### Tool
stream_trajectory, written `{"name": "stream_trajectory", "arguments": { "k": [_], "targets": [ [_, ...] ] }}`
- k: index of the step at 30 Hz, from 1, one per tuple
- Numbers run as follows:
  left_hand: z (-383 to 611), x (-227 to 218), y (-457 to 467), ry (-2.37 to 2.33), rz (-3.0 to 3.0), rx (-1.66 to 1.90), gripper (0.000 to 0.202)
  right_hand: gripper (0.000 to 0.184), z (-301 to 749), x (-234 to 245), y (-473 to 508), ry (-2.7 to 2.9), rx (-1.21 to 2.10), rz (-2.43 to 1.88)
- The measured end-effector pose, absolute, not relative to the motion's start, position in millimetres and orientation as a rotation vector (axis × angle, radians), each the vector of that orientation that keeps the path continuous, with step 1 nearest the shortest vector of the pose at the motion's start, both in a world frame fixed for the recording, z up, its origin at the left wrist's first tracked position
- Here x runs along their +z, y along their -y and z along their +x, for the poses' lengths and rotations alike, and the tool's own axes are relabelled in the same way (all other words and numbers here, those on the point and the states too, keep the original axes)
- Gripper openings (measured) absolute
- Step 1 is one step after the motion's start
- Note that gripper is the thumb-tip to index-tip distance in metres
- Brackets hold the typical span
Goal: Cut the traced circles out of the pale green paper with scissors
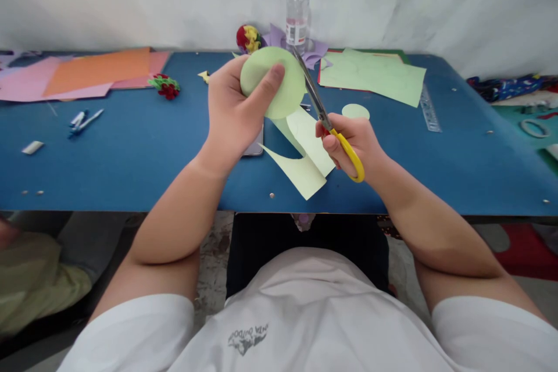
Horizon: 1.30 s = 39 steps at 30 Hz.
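Observation:
A round piece of light green paper [290, 90] is pinched in my left hand [238, 99], with the thumb lying across its face. My right hand [353, 142] grips a pair of scissors [320, 102] by the yellow handles. The blades point up and away, right along the circle's right edge; whether they touch the paper I cannot tell. Beneath my hands lie curved green paper scraps [303, 177]. Just beyond my right hand a smaller green paper circle [356, 111] rests on the blue table [174, 186].
Orange paper [100, 72] and pink sheets lie at the left, green sheets [370, 75] and a clear ruler [429, 110] at the right. A water bottle [297, 6] stands against the wall. Also here are a red-green paper flower [164, 86], pens [85, 122] and an eraser [32, 147].

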State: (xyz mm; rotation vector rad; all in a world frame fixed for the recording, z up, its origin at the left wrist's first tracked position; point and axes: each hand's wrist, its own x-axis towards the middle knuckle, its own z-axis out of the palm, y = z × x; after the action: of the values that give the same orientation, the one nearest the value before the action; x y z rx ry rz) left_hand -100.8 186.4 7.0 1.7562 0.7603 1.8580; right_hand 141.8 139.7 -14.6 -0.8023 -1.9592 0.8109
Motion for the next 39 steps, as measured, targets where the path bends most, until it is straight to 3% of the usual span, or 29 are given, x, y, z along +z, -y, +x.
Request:
{"name": "stream_trajectory", "arguments": {
  "k": [9,29,39],
  "targets": [
    [-95,3,-193,-0.549,1.828,2.044,0.061,0.076,143,-14,-140,2.000,0.786,-0.826],
    [-107,0,-192,-0.778,1.796,1.804,0.059,0.074,144,-15,-140,1.984,0.803,-0.803],
    [-94,6,-185,-0.734,1.728,1.939,0.061,0.077,142,-10,-138,1.980,0.794,-0.851]
  ]
}}
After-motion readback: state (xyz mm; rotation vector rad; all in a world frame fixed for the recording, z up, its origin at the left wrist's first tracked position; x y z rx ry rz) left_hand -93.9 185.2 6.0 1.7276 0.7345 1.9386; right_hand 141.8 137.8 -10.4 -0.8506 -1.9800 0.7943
